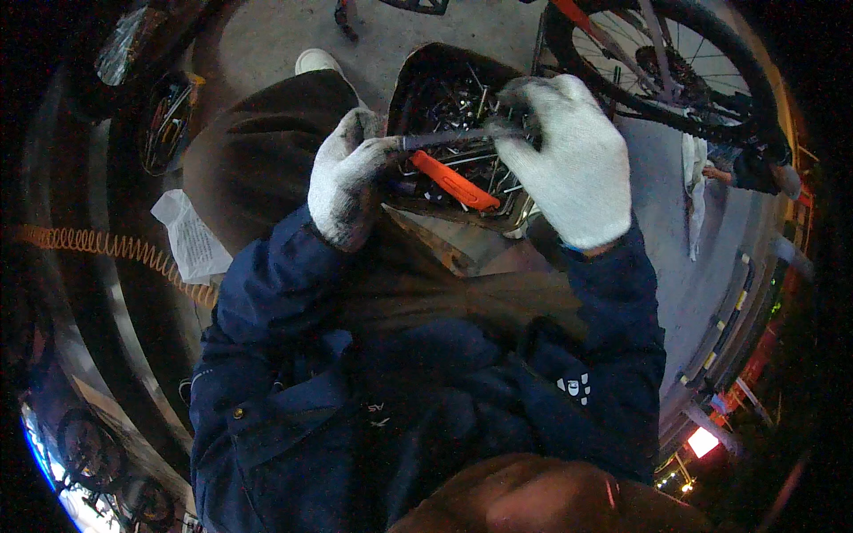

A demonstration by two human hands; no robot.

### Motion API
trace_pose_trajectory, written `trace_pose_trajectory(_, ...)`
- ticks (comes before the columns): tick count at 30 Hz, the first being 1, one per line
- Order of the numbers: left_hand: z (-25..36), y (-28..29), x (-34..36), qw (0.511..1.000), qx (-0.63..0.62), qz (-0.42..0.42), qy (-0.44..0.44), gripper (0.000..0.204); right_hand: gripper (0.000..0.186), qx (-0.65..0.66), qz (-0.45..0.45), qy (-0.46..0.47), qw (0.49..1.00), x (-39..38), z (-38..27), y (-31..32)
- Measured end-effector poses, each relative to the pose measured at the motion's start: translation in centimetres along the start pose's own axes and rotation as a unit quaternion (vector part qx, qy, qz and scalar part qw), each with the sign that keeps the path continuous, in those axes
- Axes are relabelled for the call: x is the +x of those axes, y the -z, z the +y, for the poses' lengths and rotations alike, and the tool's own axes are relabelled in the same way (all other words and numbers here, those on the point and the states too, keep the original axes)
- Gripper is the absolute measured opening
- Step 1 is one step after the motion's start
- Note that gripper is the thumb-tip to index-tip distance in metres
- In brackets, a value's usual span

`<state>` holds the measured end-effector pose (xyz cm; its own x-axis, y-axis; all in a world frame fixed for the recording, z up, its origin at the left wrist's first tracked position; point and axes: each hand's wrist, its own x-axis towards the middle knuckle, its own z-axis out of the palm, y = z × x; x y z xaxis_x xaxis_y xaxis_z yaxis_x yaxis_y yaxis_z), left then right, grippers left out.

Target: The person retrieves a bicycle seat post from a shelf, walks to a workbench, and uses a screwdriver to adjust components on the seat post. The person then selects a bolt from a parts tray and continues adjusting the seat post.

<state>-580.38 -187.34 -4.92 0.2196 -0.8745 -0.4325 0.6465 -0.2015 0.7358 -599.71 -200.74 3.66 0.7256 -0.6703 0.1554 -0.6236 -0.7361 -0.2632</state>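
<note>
My left hand [346,178], in a white knitted glove with dark grime on it, is closed on one end of a thin, dark grey strip [449,138]. The strip runs to my right hand [573,160], also white-gloved, whose fingertips are smeared by motion. Whether those fingers grip the strip I cannot tell. Below both hands is a dark open bin [410,75] of jumbled metal bolts and small parts [458,102]. An orange-red tool handle [458,182] lies slantwise on the near side of the bin, just under the strip.
A bicycle wheel [755,98] with an orange frame stands at the upper right. On the left lie a white plastic bag [191,240], a coiled orange hose [98,242] and a container of tools [171,120]. Another person's arm [729,176] shows at the right, beside a white cloth [695,195].
</note>
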Motion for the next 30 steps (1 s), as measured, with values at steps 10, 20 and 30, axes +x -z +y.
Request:
trace_pose_trajectory(10,0.0,-0.3,-0.5,0.999,0.019,0.008,-0.041,0.017,0.027,-0.079,-0.048,-0.041,0.995,0.6,0.9,-1.7)
trace_pose_trajectory(20,-0.2,-0.2,-1.0,0.998,0.044,0.035,-0.038,0.017,0.027,0.603,0.01,-0.331,0.725,-2.5,3.3,-0.1)
trace_pose_trajectory(30,-0.4,-0.6,-0.7,0.997,0.058,0.034,-0.047,0.015,0.028,0.724,-0.031,-0.32,0.61,-4.2,5.4,-0.7)
